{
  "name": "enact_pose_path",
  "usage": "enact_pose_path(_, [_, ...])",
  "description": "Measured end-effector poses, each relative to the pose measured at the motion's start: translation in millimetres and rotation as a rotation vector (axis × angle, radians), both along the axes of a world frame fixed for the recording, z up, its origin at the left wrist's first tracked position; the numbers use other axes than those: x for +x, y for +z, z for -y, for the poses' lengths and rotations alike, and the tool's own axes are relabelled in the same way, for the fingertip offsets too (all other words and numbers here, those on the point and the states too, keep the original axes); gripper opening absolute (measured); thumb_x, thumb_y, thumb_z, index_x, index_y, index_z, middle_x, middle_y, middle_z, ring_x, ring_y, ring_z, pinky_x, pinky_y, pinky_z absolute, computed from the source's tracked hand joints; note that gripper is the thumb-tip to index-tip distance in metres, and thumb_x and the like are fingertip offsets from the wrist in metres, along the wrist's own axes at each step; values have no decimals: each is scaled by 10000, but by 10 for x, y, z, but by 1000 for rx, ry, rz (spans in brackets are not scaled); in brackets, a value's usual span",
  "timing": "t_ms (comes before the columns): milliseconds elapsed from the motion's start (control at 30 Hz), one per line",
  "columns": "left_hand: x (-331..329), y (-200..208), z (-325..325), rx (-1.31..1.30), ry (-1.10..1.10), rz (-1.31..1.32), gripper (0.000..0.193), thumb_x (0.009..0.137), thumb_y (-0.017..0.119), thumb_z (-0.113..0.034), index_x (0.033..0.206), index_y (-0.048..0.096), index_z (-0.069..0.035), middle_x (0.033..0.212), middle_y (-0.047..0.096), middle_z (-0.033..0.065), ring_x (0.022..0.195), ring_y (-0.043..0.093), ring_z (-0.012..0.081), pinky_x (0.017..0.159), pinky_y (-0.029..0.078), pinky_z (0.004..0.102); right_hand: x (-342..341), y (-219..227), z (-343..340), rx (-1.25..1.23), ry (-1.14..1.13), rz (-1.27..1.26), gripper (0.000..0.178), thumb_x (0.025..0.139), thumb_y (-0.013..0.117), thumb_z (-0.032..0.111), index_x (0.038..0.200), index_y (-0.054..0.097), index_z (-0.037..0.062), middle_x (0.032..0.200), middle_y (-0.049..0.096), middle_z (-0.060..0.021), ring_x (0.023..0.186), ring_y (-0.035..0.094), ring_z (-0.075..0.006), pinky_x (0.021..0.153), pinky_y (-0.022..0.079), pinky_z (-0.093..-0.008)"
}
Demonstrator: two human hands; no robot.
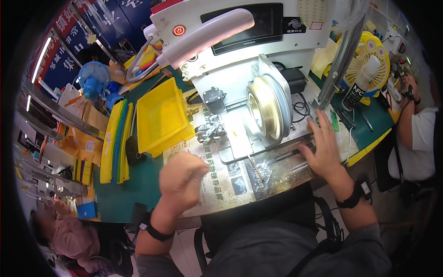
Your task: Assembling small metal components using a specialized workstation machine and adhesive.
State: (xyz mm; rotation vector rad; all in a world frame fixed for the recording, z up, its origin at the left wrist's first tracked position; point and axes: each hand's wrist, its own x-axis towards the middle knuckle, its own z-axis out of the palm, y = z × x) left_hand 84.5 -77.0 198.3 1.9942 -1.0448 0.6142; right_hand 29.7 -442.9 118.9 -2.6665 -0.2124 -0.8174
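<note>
My left hand point(183, 181) is raised over the front of the worktable, slightly blurred, its fingers curled closed. Whatever it may hold is hidden. My right hand point(324, 148) has its fingers spread beside the machine's right front corner, with nothing in them. Between the hands stands a white machine point(207, 74) with a dark screen point(249, 30). A large gold-coloured spool or wheel point(267, 108) is mounted on its front. Left of the spool sit a small black motor point(214, 100) and a metal fixture point(210, 130). A thin stick point(254, 166) lies at the machine's front edge.
A yellow bin point(161, 115) stands left of the machine, beside stacked coloured strips point(117, 143). A white lamp arm point(207, 37) hangs over the machine. To the right are a spray bottle point(360, 87) and yellow fan point(369, 60). People sit at both sides.
</note>
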Motion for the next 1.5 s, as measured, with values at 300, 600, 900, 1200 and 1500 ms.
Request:
enact_pose_path(300, [594,-211,-384,565,169,188,168,739,693,-26,899,670,-74,756,549,101,723,571,313,666,469,421,20,1,-8,37,-1,-14,661,796,788,204,1360,523,-18,1548,358,-271,1422,350,-462,1164,290,-514])
enact_pose_path(600, [401,-409,-76,325,200,-54,63,856,698,-100,872,676,-43,814,616,120,820,608,331,697,479,436,-9,9,21,41,-19,-30,620,793,790,187,1324,545,-19,1541,369,-271,1407,371,-457,1155,307,-502])
enact_pose_path(900, [243,-440,17,515,274,-167,459,872,706,-234,1203,593,62,1078,645,241,943,625,398,837,501,474,-4,-1,4,45,-16,-2,579,797,789,176,1291,560,-20,1532,378,-274,1398,383,-460,1147,319,-504])
enact_pose_path(1200, [188,-609,146,519,349,-131,526,873,664,-152,1298,529,127,1163,633,306,998,630,445,885,502,483,26,39,-39,5,-44,-12,573,783,795,154,1280,569,-17,1523,394,-266,1399,386,-452,1140,327,-505])
enact_pose_path(1500, [285,-515,21,374,389,-217,410,882,652,-132,1241,597,59,1054,670,221,958,648,385,848,514,447,3,-15,-10,59,-30,-2,532,780,793,152,1252,600,2,1517,403,-257,1390,394,-450,1139,327,-505])
